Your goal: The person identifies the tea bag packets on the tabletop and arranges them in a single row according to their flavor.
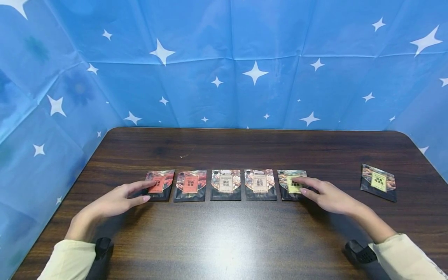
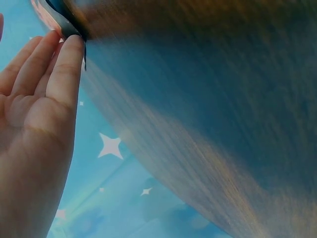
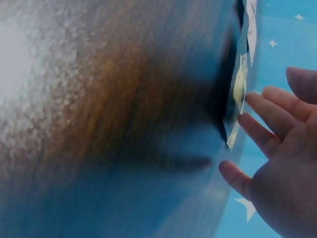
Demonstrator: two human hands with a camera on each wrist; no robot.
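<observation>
Five tea sachets lie in a row across the table. At the row's left end, the left hand [image 1: 115,198] has its fingertips on a sachet with a red label [image 1: 160,190]; in the left wrist view, straight fingers meet the edge of that sachet [image 2: 59,20]. The right hand [image 1: 327,194] reaches over the right-end sachet with a yellow-green label [image 1: 285,188], fingers extended over its label. In the right wrist view, spread fingertips are right at this sachet [image 3: 238,94]. Between them lie another red-label sachet [image 1: 190,186] and two cream-label ones, the nearer to the left [image 1: 226,186] and its neighbour [image 1: 260,186].
Apart from the row, a second yellow-green-label sachet [image 1: 378,182] lies tilted at the right. The dark wooden table [image 1: 227,149] has rounded far corners. A blue star-patterned cloth [image 1: 210,97] hangs behind it and along the sides.
</observation>
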